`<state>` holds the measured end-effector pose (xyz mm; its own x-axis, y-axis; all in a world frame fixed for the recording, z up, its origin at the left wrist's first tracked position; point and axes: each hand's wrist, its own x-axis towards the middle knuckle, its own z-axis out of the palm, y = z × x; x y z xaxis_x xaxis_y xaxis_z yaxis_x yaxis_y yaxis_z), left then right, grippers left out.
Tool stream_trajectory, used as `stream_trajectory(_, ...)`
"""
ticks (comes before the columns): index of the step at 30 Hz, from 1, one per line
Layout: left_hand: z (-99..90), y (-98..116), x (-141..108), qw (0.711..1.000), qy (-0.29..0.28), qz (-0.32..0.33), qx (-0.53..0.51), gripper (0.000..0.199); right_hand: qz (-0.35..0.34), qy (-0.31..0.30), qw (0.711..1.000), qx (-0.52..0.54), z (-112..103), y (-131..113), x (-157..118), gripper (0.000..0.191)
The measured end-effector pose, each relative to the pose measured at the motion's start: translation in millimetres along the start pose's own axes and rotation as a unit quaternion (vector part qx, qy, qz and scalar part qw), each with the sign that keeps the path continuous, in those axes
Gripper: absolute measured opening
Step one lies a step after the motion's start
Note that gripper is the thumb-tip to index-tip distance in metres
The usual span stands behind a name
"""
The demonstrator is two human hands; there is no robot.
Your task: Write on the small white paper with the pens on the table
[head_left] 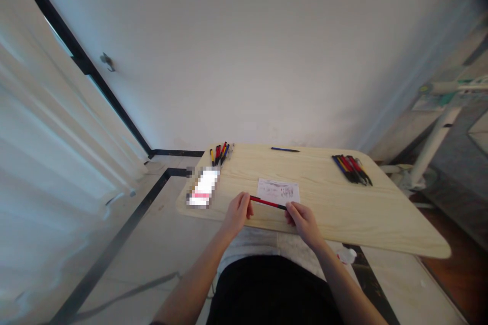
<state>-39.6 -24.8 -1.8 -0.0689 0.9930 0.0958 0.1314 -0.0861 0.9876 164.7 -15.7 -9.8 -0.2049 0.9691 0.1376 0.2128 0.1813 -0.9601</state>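
Note:
Between my two hands a red pen (269,203) with black ends is stretched sideways, above the near edge of the wooden table. My left hand (239,209) pinches its left end. Its black right end is in the closed fingers of my right hand (302,217). Just behind the pen lies a small white sheet of paper (277,189) with dark and reddish marks; the pen and my fingers are in front of its near edge.
Pens in mixed colours (221,154) lie at the far left, and more pens (351,170) at the right. A blue pen (285,150) rests near the back edge. A blurred bright rectangle (205,187) is at the left. Below the table stands a bottle (346,255).

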Motion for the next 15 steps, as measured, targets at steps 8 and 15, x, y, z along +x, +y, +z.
stream_trajectory(8, -6.3, -7.0, -6.4, 0.998, -0.033, 0.011, 0.043, 0.042, 0.002, 0.010, 1.000, 0.015, 1.2, 0.2, -0.4, 0.039)
stream_trajectory(15, -6.7, -10.4, -4.0, 0.999, -0.008, -0.006, -0.030, 0.038, 0.001, 0.004, 1.000, 0.014, 2.0, -2.1, 0.2, 0.039)
